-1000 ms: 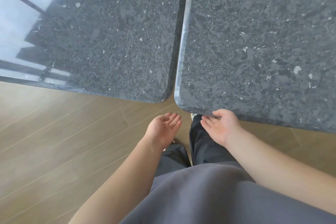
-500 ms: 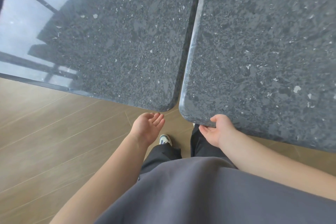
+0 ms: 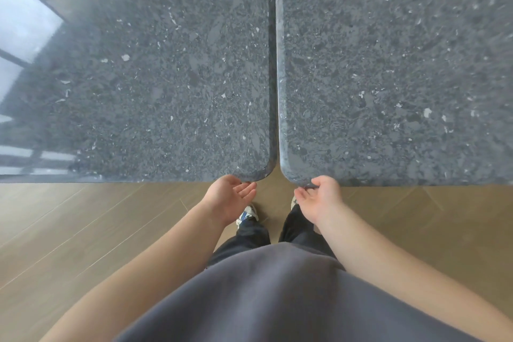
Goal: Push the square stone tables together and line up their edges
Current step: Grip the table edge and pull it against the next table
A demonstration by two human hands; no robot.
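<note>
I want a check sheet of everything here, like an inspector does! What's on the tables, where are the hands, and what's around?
Surface: wooden plank floor; both tabletops are bare polished dark speckled stone.
Job's things: left stone table and right stone table stand side by side, a thin dark seam between them; near edges look about level, the right one slightly nearer.
Clutter: nothing seen.
Hands: left hand palm up at the left table's rounded corner, fingertips at its edge; right hand palm up at the right table's corner, thumb on its edge.
Cables: nothing seen.
Surroundings: window reflection on the left tabletop; person's sneaker on the floor.
</note>
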